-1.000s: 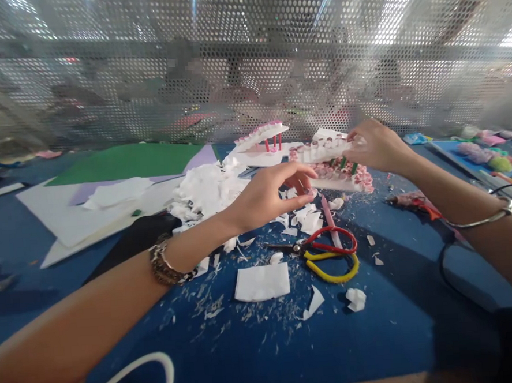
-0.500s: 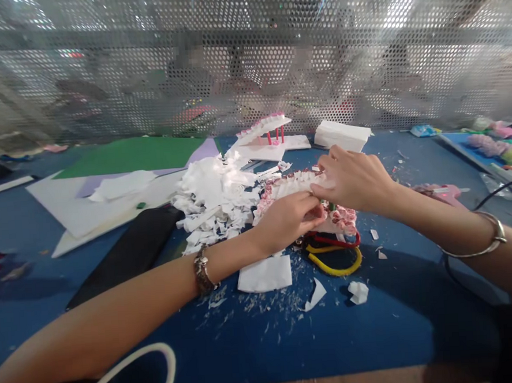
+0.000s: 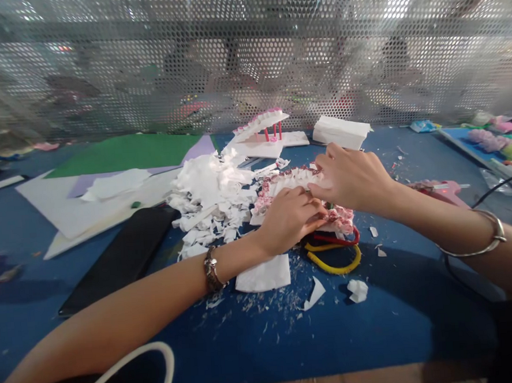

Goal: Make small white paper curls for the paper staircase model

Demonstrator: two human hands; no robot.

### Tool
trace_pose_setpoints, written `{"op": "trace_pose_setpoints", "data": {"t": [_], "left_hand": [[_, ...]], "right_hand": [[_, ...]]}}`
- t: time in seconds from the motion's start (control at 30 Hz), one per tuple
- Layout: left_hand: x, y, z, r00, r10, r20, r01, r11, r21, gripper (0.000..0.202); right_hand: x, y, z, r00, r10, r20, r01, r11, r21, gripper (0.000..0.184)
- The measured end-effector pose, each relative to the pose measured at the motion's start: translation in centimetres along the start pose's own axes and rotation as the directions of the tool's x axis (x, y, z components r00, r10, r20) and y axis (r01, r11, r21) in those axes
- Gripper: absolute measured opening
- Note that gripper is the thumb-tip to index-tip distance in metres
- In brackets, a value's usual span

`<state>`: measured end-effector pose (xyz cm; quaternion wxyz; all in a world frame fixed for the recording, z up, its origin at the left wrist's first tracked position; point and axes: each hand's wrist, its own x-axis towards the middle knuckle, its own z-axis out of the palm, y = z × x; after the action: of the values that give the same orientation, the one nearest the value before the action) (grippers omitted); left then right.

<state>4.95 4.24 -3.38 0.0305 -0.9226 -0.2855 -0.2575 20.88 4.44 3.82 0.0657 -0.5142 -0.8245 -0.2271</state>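
Observation:
Both hands work close together over a pink-and-white paper craft model (image 3: 263, 198) with ruffled edges, at the middle of the table. My left hand (image 3: 293, 217) lies across its near side, fingers curled inward and partly hidden. My right hand (image 3: 351, 174) reaches over the far right side, thumb and fingers bent down onto the white top. Whatever sits between the fingertips is hidden. Beneath the model's near edge are a red loop (image 3: 354, 237) and a yellow pipe cleaner (image 3: 336, 266), bent in a curve.
Left of the model is a heap of torn white paper (image 3: 208, 188), then a black flat case (image 3: 121, 257) and green sheet (image 3: 127, 153). Behind stands a small white model with red posts (image 3: 261, 136). A pink glue gun (image 3: 449, 191) lies right, paper scraps (image 3: 357, 290) in front.
My left hand has shifted slightly, its fingers settling flatter over the model's near side. The right hand stays nearly in place. The view has moved a little.

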Motion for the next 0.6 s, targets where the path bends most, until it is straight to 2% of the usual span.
{"op": "trace_pose_setpoints", "data": {"t": [0.23, 0.4, 0.6], "left_hand": [[-0.06, -0.32, -0.53, 0.995, -0.096, 0.036, 0.1, 0.983, -0.154, 0.018], [0.09, -0.06, -0.33, 0.994, -0.106, 0.037, 0.109, 0.989, -0.101, 0.014], [0.61, 0.28, 0.17, 0.981, -0.193, 0.006, 0.193, 0.976, -0.104, 0.019]], "right_hand": [[-0.03, -0.09, -0.04, 1.0, 0.007, 0.006, -0.007, 1.0, 0.007, 0.044], [-0.05, -0.23, -0.11, 1.0, 0.012, 0.023, -0.012, 1.0, 0.003, 0.042], [-0.13, -0.53, -0.29, 0.999, 0.012, 0.037, -0.011, 1.0, -0.021, 0.042]]}}
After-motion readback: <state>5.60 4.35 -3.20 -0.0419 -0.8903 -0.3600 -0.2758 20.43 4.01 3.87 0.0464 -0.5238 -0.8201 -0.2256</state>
